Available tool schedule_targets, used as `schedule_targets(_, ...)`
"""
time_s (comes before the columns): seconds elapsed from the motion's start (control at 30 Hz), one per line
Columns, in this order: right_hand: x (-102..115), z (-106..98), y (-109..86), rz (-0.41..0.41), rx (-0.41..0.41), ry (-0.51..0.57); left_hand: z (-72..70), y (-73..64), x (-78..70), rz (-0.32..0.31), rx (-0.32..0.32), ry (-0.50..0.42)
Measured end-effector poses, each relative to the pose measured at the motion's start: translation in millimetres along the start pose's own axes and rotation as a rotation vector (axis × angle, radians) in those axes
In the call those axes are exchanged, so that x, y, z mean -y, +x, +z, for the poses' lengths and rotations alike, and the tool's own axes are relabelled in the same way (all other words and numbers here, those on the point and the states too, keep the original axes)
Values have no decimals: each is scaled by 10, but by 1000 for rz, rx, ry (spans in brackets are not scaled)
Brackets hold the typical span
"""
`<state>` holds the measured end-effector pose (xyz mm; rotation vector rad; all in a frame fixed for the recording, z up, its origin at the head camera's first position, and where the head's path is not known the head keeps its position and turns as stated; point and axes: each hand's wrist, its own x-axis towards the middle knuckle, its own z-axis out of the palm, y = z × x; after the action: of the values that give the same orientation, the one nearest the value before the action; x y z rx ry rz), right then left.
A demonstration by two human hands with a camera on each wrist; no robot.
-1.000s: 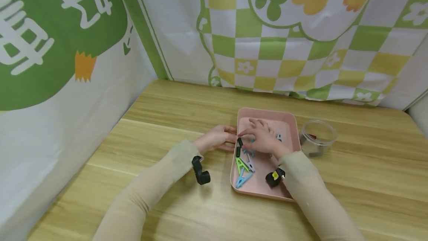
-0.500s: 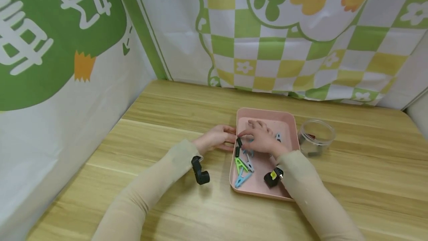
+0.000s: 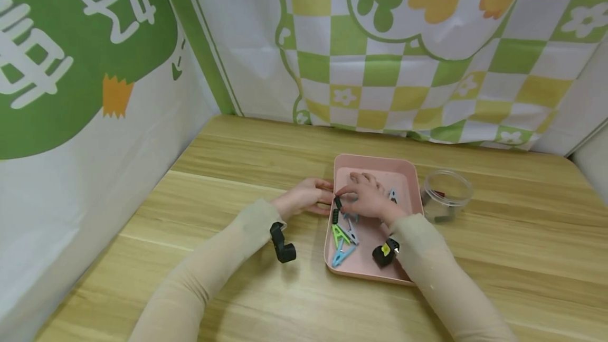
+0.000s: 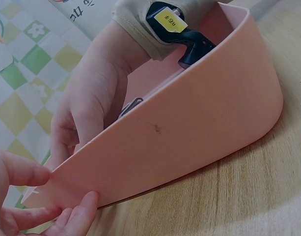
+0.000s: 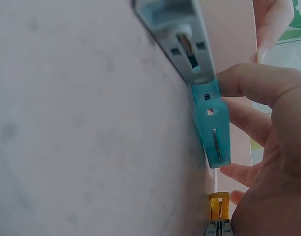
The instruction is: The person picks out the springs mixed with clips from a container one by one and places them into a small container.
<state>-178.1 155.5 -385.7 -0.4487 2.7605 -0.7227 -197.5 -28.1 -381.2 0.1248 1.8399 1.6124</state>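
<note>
My left hand [image 3: 306, 196] reaches to the outside of the pink tray's [image 3: 412, 167] left wall; its extended fingertips touch that wall in the left wrist view. Inside the tray, beside the same wall, is my right hand [image 3: 366, 199], fingers spread and lightly bent. In the right wrist view its fingertips come right up to a teal clothespin [image 5: 213, 130], all from one side. A grey-blue clothespin [image 5: 182, 37] is nearer that camera. Toward the tray's front lie a green clothespin [image 3: 339, 235], a light blue one [image 3: 343, 254] and a black ridged piece [image 3: 335, 217].
A clear round jar [image 3: 446, 197] with a few dark pieces inside stands close to the tray's right side. An orange clip [image 5: 219, 205] shows low in the right wrist view. Printed cloth [image 3: 370, 88] hangs behind the wooden table [image 3: 266, 146].
Both hands keep the same pose at the tray. The whole head view has shifted slightly; nothing has been picked up or let go.
</note>
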Motion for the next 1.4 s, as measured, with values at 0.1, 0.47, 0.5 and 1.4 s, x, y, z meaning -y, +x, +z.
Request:
schedule_targets(0.1, -3, 8, -2, -5, 2, 3, 5, -3, 4, -4, -3, 1)
schedule_targets(0.47, -25, 6, 18, -52, -48, -18, 3, 6, -2, 0, -2, 5)
schedule_targets(0.5, -23, 5, 18, -59, -62, -8, 1, 8, -1, 0, -1, 5)
schedule_targets(1.4, 38, -83, -42, -86, -147, 80, -11, 4, 15, -3, -2, -7)
